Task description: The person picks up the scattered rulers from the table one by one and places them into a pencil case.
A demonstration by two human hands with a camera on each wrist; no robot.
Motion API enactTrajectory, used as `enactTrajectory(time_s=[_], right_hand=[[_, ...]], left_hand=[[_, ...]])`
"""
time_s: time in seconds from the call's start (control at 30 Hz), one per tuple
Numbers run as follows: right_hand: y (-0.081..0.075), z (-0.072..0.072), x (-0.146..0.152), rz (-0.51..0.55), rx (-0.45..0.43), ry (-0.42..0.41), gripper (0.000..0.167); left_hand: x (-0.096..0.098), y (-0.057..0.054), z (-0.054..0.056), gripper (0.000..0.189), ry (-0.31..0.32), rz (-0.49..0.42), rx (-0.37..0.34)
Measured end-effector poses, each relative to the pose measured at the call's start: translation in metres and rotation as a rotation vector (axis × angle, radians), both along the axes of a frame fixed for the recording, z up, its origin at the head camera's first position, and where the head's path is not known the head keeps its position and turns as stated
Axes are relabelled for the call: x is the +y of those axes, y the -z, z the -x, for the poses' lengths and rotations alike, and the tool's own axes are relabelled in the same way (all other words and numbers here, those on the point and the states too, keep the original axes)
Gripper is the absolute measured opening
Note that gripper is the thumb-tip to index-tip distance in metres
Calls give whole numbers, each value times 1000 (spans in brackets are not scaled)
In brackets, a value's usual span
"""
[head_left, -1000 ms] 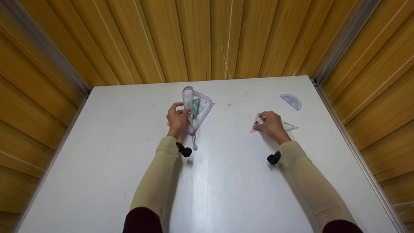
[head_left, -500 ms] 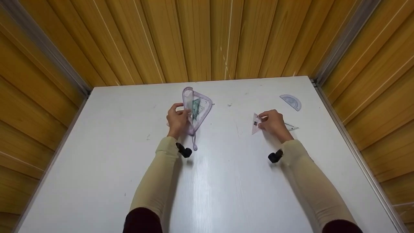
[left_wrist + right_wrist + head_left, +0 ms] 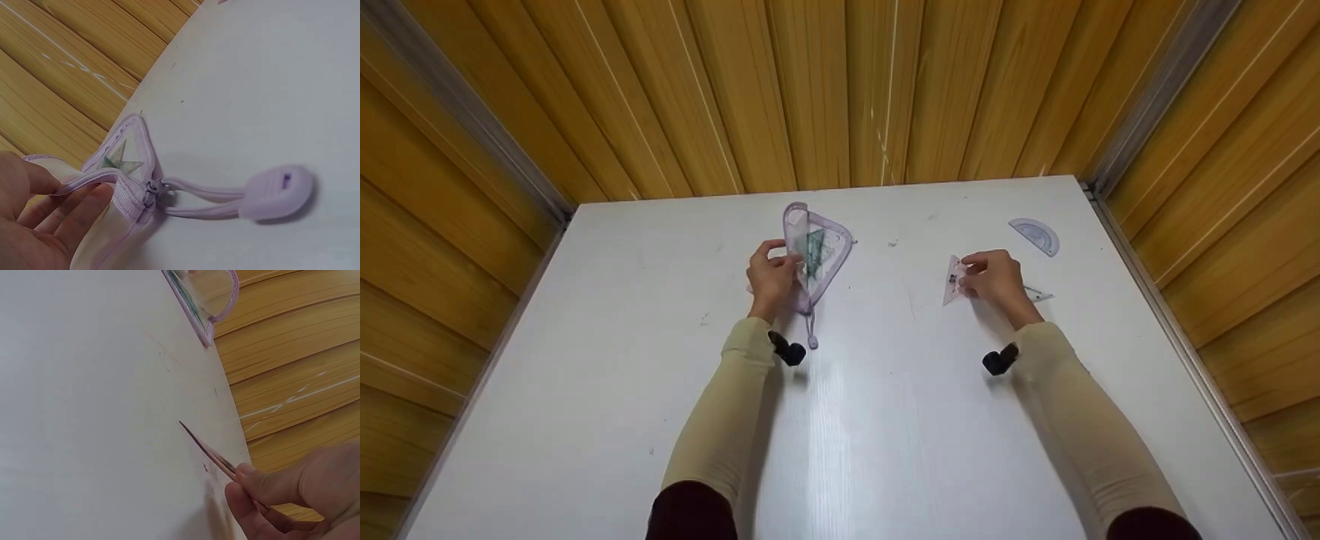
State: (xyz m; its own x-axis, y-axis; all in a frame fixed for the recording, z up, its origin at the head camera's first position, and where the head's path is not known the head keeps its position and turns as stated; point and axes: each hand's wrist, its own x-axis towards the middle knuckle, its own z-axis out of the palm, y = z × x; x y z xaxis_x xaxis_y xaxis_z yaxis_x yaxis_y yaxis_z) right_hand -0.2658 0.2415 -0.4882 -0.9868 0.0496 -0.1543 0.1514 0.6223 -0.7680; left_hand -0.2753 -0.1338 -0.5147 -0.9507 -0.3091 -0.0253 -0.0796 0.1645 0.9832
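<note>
A small clear pouch with lilac edging lies toward the back of the table, left of centre. My left hand grips its left edge and holds that side raised, with the edge between thumb and fingers. Inside the pouch is a green see-through triangular piece. The lilac cord pull hangs from the zip end. My right hand pinches a pinkish clear set square between thumb and fingers. In the right wrist view that set square shows nearly edge-on, tilted up from the table.
A second clear triangle lies behind the right hand, partly hidden by it. Farther back on the right is a bluish protractor. The white table is bounded by yellow wood-look panels at the back and sides.
The right hand has turned the pinkish set square more upright and shifted it slightly away from me. More of the set square shows past the fingers. The left hand and pouch stay put.
</note>
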Motion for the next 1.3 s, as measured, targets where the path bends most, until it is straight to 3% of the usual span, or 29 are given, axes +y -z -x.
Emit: enactTrajectory(time_s=[0.3,1.3], right_hand=[[-3,4,0,26,38,16,41],[-14,18,-10,110,80,20,46]], left_hand=[[0,3,0,37,-21,22,-38],[1,1,2,36,-12,8,5]])
